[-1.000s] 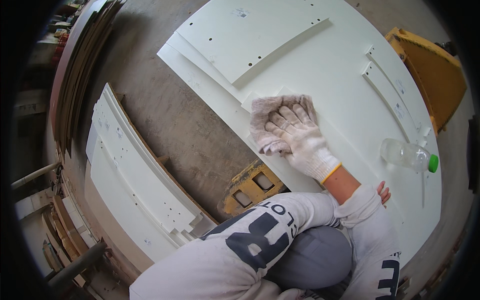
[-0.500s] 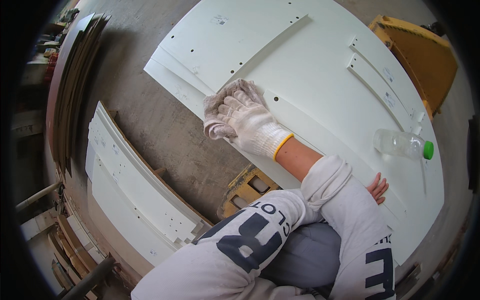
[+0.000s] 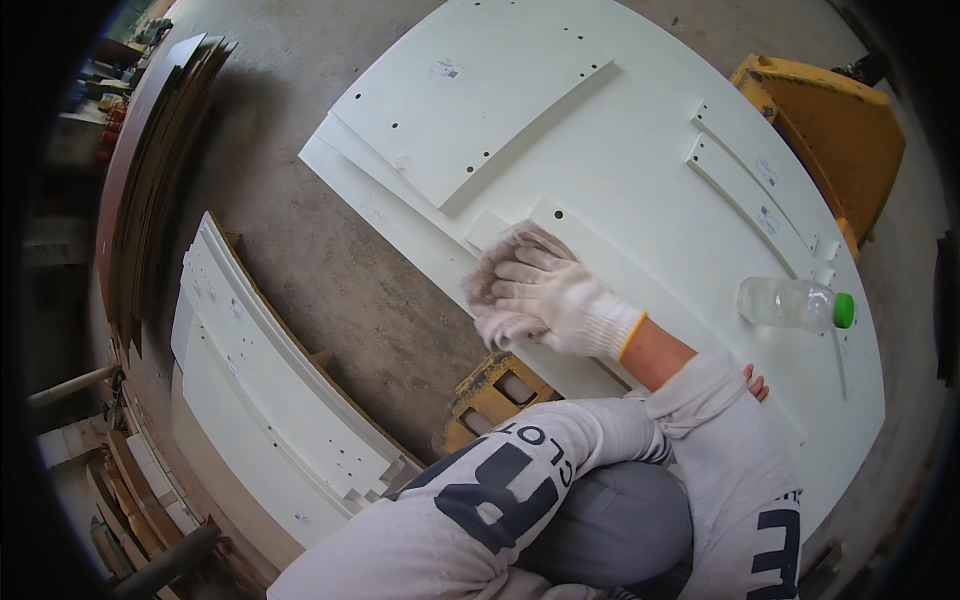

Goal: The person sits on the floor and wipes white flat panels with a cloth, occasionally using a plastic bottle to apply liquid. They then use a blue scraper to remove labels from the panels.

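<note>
My right hand [image 3: 565, 300], in a white knit glove with a yellow cuff, presses a greyish-pink rag [image 3: 490, 285]. Its fingers are spread over the cloth, which lies at the near left end of a long white panel [image 3: 640, 285] with a dark hole. My right forearm crosses over my left arm. Bare and mostly hidden behind that sleeve, my left hand [image 3: 757, 383] shows only fingertips, stretched out on the large white board [image 3: 800, 400] beneath.
A clear bottle with a green cap [image 3: 790, 303] lies on the board, near narrow white strips [image 3: 745, 195]. Another white panel [image 3: 500, 110] lies farther off. Yellow metal equipment [image 3: 830, 140] stands at right. Stacked white panels [image 3: 270, 390] and brown sheets [image 3: 150, 190] are at left.
My right hand and the rag have slid right and toward me along the panel edge. Less of my left hand shows behind the sleeve. The view has shifted slightly.
</note>
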Available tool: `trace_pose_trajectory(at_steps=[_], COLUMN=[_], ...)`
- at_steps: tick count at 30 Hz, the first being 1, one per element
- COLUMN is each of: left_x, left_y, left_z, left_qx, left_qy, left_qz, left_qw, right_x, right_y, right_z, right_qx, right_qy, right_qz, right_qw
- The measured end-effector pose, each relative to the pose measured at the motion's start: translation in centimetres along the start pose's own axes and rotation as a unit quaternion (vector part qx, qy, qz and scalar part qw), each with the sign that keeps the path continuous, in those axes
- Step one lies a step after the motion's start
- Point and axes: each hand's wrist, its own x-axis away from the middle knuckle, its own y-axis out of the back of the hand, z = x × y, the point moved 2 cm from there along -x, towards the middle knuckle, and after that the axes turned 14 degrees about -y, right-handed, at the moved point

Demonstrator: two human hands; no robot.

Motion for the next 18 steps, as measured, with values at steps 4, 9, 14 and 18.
trace_pose_trajectory(at_steps=[4, 9, 14, 18], left_x=[1.7, 0.3, 2.3, 0.6], left_y=[2.1, -0.2, -3.9, -2.3], left_z=[0.5, 0.0, -0.4, -3.3], left_qx=[0.237, 0.024, -0.126, -0.2], left_qy=[0.003, 0.009, 0.102, 0.052], left_qz=[-0.05, 0.162, -0.035, 0.004], left_qw=[0.97, 0.986, 0.986, 0.978], right_x=[9.0, 2.8, -4.2, 3.0], right_y=[0.1, -1.2, -0.8, -1.7], right_z=[-2.7, -1.4, -0.8, 0.4], right_qx=[-0.05, 0.012, 0.07, 0.022], right_qy=[-0.021, -0.03, -0.073, -0.043], right_qz=[0.004, -0.095, -0.069, -0.017], right_qw=[0.999, 0.995, 0.992, 0.999])
